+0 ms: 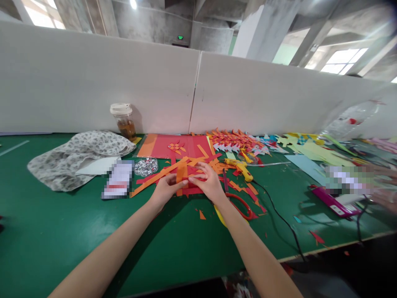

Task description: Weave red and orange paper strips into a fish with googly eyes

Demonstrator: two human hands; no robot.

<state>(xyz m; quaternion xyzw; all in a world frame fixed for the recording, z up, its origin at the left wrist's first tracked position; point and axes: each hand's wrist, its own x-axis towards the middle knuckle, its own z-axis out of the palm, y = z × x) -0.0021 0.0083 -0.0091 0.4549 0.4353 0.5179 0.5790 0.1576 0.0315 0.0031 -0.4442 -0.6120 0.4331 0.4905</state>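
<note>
Several orange and red paper strips (182, 170) sit just above the green tabletop (173, 248), pinched by the left hand (166, 190); the right hand (208, 182) is narrowed at their other side, its grip too small to confirm. They should be light, bendy, easily creased: best held flat, by the edges.

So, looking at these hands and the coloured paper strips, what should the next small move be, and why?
Perhaps straighten the orange strip against the red paper with the right hand while the left hand steadies it: both hands are already at the paper, close together.
</note>
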